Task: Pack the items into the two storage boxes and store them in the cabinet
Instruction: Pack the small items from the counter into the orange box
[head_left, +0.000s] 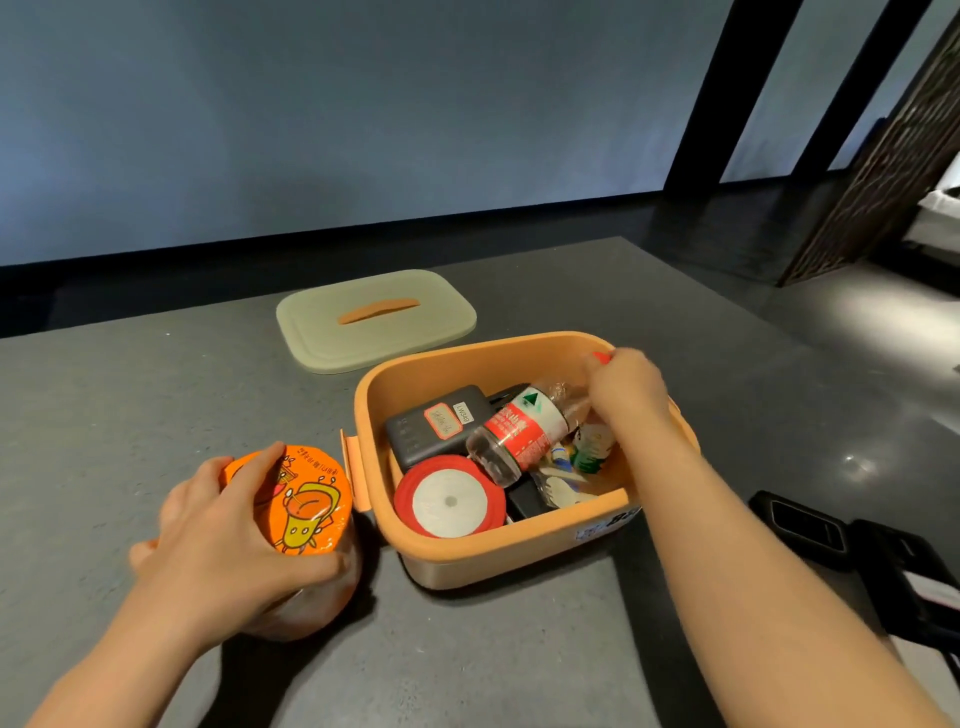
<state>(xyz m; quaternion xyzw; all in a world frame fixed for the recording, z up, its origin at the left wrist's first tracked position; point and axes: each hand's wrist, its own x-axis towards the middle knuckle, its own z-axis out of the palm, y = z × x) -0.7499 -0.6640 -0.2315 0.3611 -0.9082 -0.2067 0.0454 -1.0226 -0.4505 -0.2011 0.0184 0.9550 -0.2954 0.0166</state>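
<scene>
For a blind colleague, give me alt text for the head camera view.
A person's right hand holds a plastic bottle by its neck in an open orange storage box, while the left hand grips an orange-lidded cup beside it.

The open orange box (498, 551) is crowded: a bottle (519, 431) lies slantwise over a dark charger (431, 431), with a ribbon spool (450, 500) at the near-left corner. The right hand (626, 387) fills its far-right corner. Bare surface (130, 395) lies far left. The lid (376, 319) lies behind the box, and black devices (810, 525) sit near right.
</scene>
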